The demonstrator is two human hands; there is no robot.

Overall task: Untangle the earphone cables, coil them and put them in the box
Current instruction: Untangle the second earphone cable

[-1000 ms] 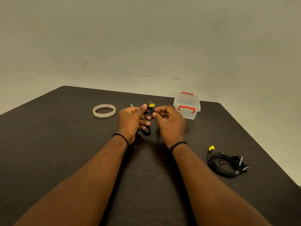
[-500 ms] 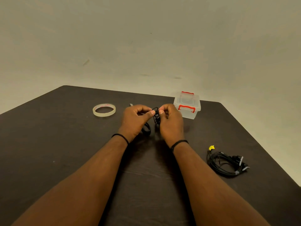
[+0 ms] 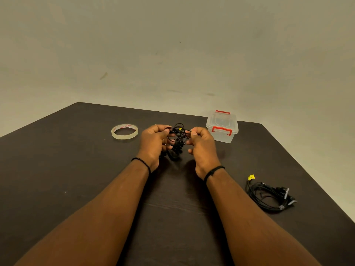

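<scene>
Pinching tangle (image 3: pixel 178 138) from both sides, left hand (image 3: pixel 153 143) and right hand (image 3: pixel 201 144), above table (image 3: pixel 76 169). Pulled wider than a moment ago, loops loosening; untangling underway. Box (image 3: pixel 221 127) lidded, second bundle (image 3: pixel 269 194) waiting.

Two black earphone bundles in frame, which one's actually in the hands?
The tangled bundle held up at table centre, pinched between left hand and right hand. The other bundle lies untouched on the table near the right forearm.
</scene>
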